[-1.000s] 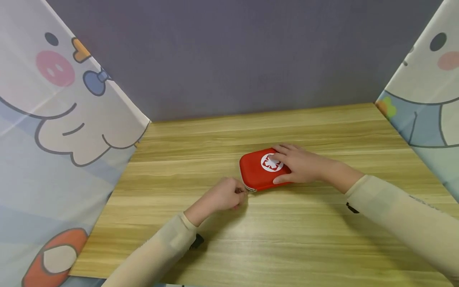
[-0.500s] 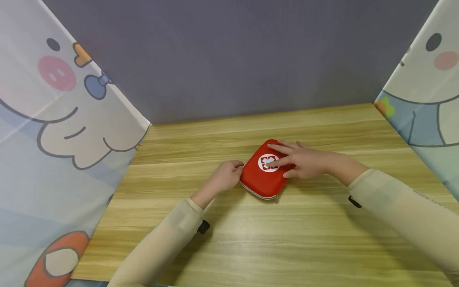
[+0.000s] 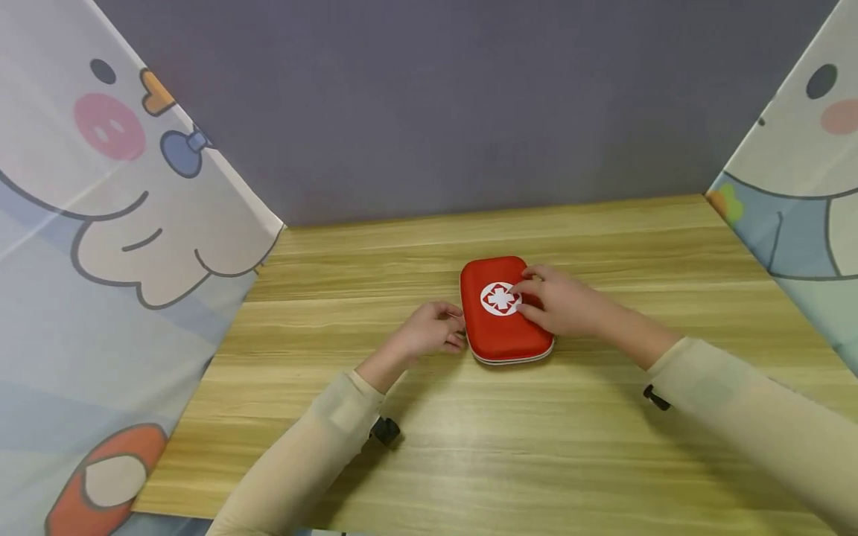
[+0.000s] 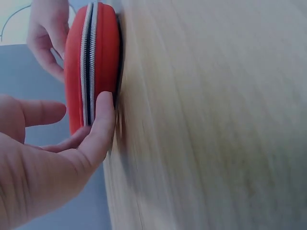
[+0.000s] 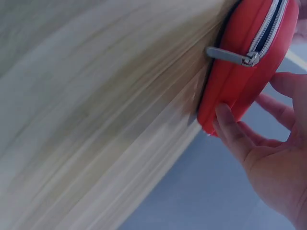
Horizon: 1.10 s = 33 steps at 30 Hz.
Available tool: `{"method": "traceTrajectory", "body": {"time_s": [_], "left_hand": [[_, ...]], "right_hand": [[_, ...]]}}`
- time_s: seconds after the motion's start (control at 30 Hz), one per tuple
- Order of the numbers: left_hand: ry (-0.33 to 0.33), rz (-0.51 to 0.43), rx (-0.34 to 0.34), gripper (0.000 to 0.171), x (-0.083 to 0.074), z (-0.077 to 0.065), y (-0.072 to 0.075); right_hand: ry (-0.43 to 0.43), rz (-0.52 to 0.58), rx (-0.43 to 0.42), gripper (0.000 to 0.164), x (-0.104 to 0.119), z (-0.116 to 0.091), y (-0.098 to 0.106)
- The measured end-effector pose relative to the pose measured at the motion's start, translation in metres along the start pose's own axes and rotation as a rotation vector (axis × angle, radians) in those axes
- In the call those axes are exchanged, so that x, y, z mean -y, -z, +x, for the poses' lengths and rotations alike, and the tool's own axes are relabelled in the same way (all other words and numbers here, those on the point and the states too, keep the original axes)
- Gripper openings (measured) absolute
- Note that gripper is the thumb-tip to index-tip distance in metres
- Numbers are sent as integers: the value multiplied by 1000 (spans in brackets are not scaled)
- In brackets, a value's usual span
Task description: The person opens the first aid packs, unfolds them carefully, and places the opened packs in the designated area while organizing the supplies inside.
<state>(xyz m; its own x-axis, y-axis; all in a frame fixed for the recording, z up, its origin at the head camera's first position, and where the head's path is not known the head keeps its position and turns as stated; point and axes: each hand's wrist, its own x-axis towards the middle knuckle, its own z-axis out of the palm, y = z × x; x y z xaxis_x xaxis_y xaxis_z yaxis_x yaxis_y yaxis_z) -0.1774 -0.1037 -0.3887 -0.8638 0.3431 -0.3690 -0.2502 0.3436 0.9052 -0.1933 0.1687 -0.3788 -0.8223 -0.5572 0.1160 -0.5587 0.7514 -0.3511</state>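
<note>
A red first-aid case [image 3: 503, 339] with a white round emblem lies flat on the wooden table, long side away from me. Silvery zipper teeth [image 4: 93, 57] run round its side, with a dark gap between the two rows. The zipper pull [image 5: 225, 55] sticks out low on the case's right side. My left hand [image 3: 431, 329] is at the left side, fingers loosely bent, one fingertip against the red wall below the zipper. My right hand [image 3: 563, 301] holds the right edge, thumb and forefinger over the lid, another finger on the side wall.
Wood-grain tabletop [image 3: 322, 320] surrounds the case. A grey panel [image 3: 429, 112] stands along the back edge. Cloths printed with cartoon figures hang at the left [image 3: 40, 313] and right [image 3: 798, 246].
The first-aid case has turned counterclockwise between my hands. My left hand has let go of the zipper pull near the front left corner and moved up to the left side.
</note>
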Motion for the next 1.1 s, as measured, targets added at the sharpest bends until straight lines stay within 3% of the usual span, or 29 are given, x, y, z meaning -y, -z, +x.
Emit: {"method": "traceTrajectory", "body": {"time_s": [0.17,0.33,0.57,0.87,1.1], "left_hand": [[-37,57,-8,50,1,0,-3],[-62,134,5,55,-2,-2,-8],[-55,92,5,53,-7,-5,-7],[-41,113,-34,52,-1,-11,-6],[-78,81,-20,53,-7,-5,-7]], "right_hand": [[6,-49,-6,39,7,-5,-4],[8,-56,3,40,8,-9,-6],[-10,-45,19,42,7,-9,-6],[58,-60,38,42,9,-8,-6],[70,-62,-6,39,4,-8,4]]}}
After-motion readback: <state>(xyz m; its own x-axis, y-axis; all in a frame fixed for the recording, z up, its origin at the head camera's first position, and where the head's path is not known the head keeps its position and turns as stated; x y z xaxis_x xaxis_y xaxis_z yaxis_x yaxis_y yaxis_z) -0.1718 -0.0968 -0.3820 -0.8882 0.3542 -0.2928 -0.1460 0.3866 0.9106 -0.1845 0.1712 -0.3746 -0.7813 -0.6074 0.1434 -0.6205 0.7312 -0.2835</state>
